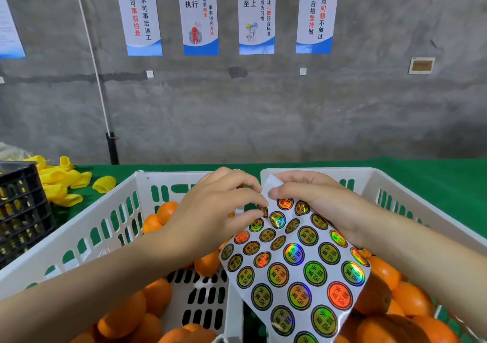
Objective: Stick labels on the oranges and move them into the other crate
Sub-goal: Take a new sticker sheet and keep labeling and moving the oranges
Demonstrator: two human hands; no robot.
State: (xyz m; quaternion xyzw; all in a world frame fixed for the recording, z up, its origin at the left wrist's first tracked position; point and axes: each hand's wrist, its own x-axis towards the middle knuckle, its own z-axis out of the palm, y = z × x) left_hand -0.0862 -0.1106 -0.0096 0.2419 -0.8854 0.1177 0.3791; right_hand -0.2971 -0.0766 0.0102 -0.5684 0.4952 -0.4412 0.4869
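A white sheet of round holographic labels [295, 271] hangs over the gap between two white slotted crates. My right hand [319, 203] grips the sheet's top edge, bending it back. My left hand [221, 205] pinches a label [263, 210] at the sheet's upper left corner with thumb and forefinger. The left crate [110, 218] holds several oranges [163, 214] with bare floor showing between them. The right crate [390, 192] is packed with oranges [411, 300] at its near end.
Both crates stand on a green table [434, 184]. Yellow foam fruit sleeves [66, 184] lie at the left, beside a black slotted crate [23, 210]. A grey concrete wall with hanging posters [200, 13] rises behind the table.
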